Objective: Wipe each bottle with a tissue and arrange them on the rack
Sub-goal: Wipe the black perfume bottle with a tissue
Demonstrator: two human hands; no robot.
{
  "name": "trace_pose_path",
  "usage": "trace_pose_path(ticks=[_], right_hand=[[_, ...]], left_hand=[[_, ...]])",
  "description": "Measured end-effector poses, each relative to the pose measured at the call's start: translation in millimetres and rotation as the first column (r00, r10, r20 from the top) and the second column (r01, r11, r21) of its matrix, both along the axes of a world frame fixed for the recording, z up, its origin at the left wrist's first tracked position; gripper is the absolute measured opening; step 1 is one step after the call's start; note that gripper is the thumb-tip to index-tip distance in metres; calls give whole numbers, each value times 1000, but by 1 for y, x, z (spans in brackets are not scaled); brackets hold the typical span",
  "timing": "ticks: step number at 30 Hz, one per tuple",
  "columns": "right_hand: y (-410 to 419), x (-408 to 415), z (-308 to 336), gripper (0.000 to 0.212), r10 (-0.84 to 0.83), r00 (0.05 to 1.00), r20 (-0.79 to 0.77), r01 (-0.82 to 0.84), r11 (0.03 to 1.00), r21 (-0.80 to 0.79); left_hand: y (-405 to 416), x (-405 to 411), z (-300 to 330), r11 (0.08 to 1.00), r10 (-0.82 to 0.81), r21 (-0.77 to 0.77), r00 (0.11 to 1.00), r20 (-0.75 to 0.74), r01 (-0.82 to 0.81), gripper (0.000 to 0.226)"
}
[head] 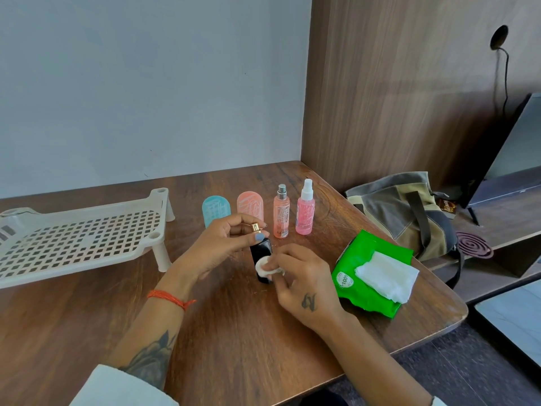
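The left hand point(222, 244) pinches the gold cap of a black rectangular glass bottle point(261, 253), its grip clamped near the neck; the bottle stands roughly upright on the brown wooden tabletop point(234, 332), long axis near vertical, cap pointing up and slightly away. The right hand point(301, 285) presses a small folded white tissue point(263, 266) against the bottle's lower face, fingers curled round it. Behind stand four pastel bottles; the white perforated plastic rack point(79, 238) sits to the left, a green wipes pack point(369, 273) to the right

glossy black bottle point(261, 256), wood-grain table point(234, 332)
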State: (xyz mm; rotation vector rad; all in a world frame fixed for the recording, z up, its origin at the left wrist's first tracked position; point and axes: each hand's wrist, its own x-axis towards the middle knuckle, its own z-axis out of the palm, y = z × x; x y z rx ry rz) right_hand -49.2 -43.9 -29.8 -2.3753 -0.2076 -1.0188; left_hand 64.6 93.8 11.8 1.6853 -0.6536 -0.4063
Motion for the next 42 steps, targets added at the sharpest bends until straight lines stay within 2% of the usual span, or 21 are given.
trace_pose_path(ticks=[3,7,11,15,20,23,25,29,31,37,42], right_hand=[[-1,2,-1,17,12,999,-39,-11,1000,22],[-3,2,-3,21,-19,997,-70,23,999,48],[-5,4,-2,25,-108,994,-19,109,989,97],[-1,1,1,23,-32,999,23,30,997,65],[-2,1,-3,21,57,997,-57,-56,998,14],[-4,2,-6,24,40,995,-96,-38,999,25],[-4,3,-7,19,-2,994,-111,5,1000,24],[-4,4,-3,17,-135,991,-9,135,989,59],[-4,3,1,20,-148,988,46,144,986,84],[0,1,0,19,16,999,-36,-18,999,-46],[-3,1,-4,17,-5,994,-108,-5,996,-93]], left_hand=[[0,1,-1,1000,8,20,1000,8,-8,21],[0,1,-1,1000,10,20,1000,1,-10,18],[0,2,-1,1000,25,17,1000,-3,-25,18],[0,2,-1,1000,-4,9,1000,-6,4,20],[1,2,-2,1000,-12,15,1000,5,12,20],[1,1,-1,1000,-28,7,1000,8,28,20],[1,1,-1,1000,-31,0,999,7,31,20],[1,1,-1,1000,-20,-9,1000,3,20,21],[1,1,-1,1000,-19,-10,1000,6,19,21],[1,1,-2,1000,-20,-11,1000,10,20,21],[0,0,-1,1000,-18,-10,1000,6,18,20]])
